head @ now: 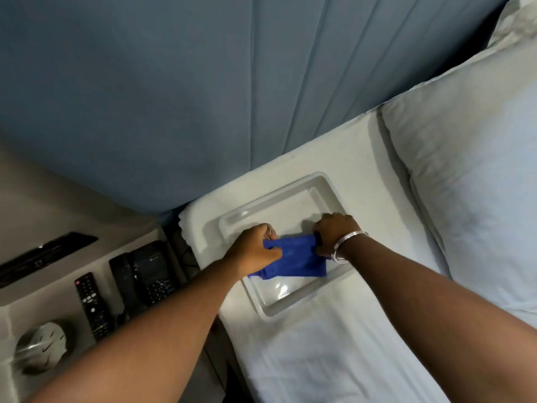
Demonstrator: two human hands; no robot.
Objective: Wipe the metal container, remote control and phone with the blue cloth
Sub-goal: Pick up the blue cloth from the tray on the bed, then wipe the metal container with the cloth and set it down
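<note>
A shallow rectangular metal container (325, 187) lies on the white bed near the headboard. Over its middle, the blue cloth (293, 258) is stretched between both hands. My left hand (255, 251) grips the cloth's left edge and my right hand (334, 231), with a silver bangle at the wrist, grips its right edge. On the bedside table to the left, a black remote control (92, 305) lies flat, and a black desk phone (145, 274) with a keypad sits beside it.
A large white pillow (470, 170) fills the right side. The blue padded headboard (174, 97) rises behind the bed. On the bedside table (43, 205) there is also a dark flat object (43, 255) and a wrapped round item (40, 347).
</note>
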